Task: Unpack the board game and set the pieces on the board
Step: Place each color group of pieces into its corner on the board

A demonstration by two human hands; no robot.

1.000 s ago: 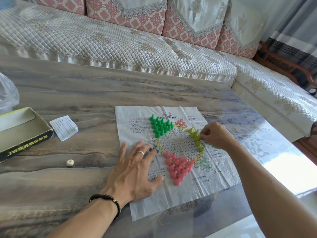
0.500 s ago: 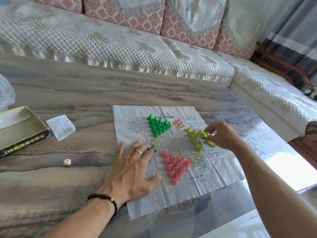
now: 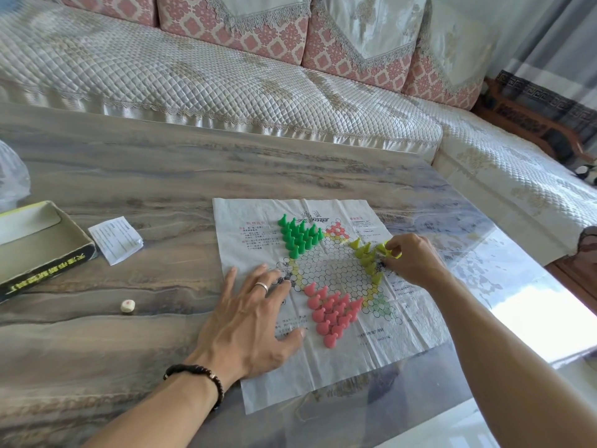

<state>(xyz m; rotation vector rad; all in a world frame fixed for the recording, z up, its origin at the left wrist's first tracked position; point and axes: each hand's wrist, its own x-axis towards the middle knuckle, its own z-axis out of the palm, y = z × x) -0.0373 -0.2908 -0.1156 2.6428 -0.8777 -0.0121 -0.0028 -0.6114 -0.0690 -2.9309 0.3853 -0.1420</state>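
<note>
A thin paper game board (image 3: 326, 367) lies flat on the table, printed with a hexagonal grid. Several green pegs (image 3: 298, 236) stand in its upper left corner of the grid, several pink pegs (image 3: 332, 313) in the lower part, and several yellow pegs (image 3: 366, 258) along the right side. My left hand (image 3: 248, 321) lies flat with spread fingers on the board's left edge, a ring on one finger. My right hand (image 3: 412, 260) is at the right side of the grid and pinches a yellow peg (image 3: 384, 248) between its fingertips.
An open game box (image 3: 38, 250) sits at the table's left edge, with a folded paper slip (image 3: 116, 239) beside it and a small die (image 3: 128, 306) nearer me. A plastic bag (image 3: 11, 176) lies far left. A quilted sofa (image 3: 226, 82) runs behind the table.
My right hand has shifted slightly right and up along the yellow row, and a yellow peg now shows at its fingertips. My left hand stays pressed on the board.
</note>
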